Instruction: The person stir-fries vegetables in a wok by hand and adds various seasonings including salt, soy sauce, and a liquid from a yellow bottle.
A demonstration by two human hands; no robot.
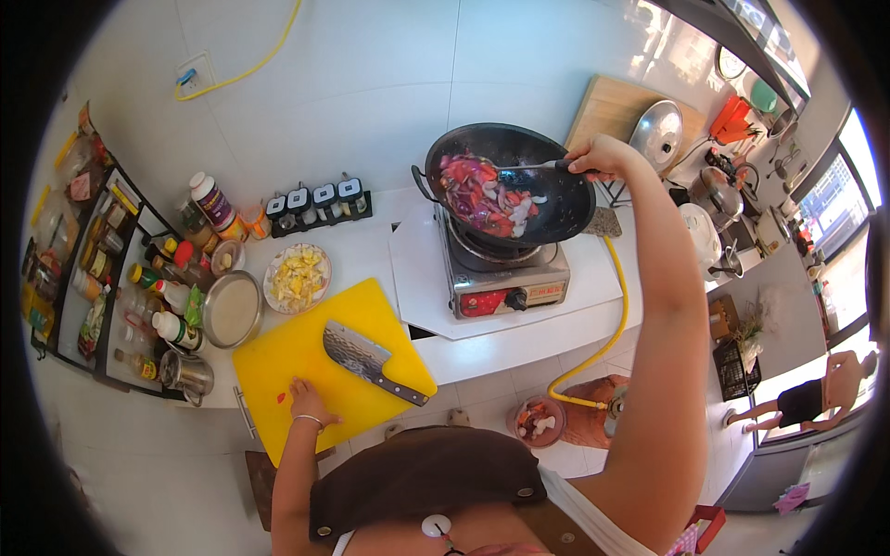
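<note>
My right hand (600, 157) is closed round the dark grip of a long metal cooking utensil (530, 168), at the right rim of a black wok (547, 206). The utensil's head is buried in the food, so its shape is hidden. Red and purple-white chopped pieces (487, 199) lie mostly in the left half of the wok. Tilted, the wok rests over a portable gas stove (508, 278). My left hand (308, 401) lies with fingers spread on a yellow cutting board (278, 357), holding nothing. A cleaver (360, 352) with a dark handle lies on the board beyond it.
Left of the stove are a plate of yellow pieces (297, 278), a metal bowl (232, 310), a jar rack (320, 206) and several bottles. A yellow hose (623, 315) runs to an orange gas cylinder (589, 417). Another person (825, 394) stands at far right.
</note>
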